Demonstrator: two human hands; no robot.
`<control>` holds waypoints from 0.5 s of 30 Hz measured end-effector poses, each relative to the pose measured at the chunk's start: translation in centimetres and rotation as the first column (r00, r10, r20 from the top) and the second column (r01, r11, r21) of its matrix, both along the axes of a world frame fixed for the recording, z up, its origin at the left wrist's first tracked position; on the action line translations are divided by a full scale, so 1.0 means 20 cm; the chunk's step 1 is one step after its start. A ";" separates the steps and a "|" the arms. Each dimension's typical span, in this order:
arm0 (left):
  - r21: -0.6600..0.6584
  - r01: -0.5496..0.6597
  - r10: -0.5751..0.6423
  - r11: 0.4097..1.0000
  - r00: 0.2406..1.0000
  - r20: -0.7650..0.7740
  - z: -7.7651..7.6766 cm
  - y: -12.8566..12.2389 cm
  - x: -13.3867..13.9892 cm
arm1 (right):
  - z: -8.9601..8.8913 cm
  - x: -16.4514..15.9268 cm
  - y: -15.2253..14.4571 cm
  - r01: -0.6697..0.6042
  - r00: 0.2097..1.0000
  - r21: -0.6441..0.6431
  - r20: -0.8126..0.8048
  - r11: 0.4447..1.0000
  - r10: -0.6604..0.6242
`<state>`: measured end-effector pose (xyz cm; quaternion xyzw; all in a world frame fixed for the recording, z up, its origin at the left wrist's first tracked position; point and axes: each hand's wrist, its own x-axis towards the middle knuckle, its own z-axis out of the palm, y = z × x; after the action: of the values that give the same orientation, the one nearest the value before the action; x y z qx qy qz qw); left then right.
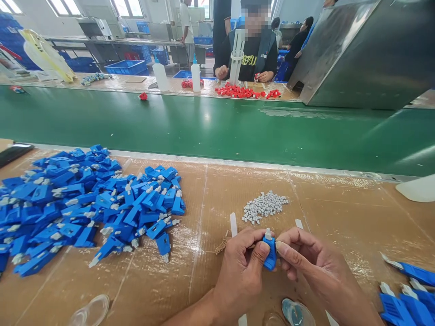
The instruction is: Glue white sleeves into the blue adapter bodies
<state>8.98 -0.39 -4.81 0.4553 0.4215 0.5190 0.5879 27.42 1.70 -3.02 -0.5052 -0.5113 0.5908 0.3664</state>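
Note:
Between the thumb and fingers of my left hand (243,265) is a small blue plastic part (271,256) with a pale grey tip (268,233) pointing up. My right hand (307,256) is closed in a pinch at the part's right side, its fingertips touching it; whatever lies between them is hidden. Just beyond my hands lies a heap of tiny grey pieces (265,206). A large pile of similar blue parts with grey tips (84,203) spreads over the left side of the table. Several more blue parts (408,299) lie at the lower right.
A green conveyor belt (204,127) runs across, beyond the cardboard-covered table (224,185). Clear plastic cups (297,312) stand near my wrists. Across the belt a person (253,54) handles red parts (241,90) beside white bottles (195,77). A metal housing (367,59) covers the belt's right side.

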 end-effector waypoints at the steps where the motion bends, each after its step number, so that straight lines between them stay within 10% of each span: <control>1: 0.001 0.003 -0.003 1.000 1.000 -0.001 0.00 0.00 0.00 | 0.00 0.00 0.01 -0.012 1.000 0.007 0.007 1.000 0.012; 15: 0.043 -0.009 0.012 0.999 0.997 -0.070 0.00 -0.02 0.01 | 0.08 -0.05 -0.05 0.036 0.998 0.015 0.059 0.999 -0.037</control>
<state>9.14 -0.70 -4.84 0.4834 0.4330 0.5148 0.5601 26.48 0.79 -1.33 -0.5293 -0.5167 0.5651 0.3654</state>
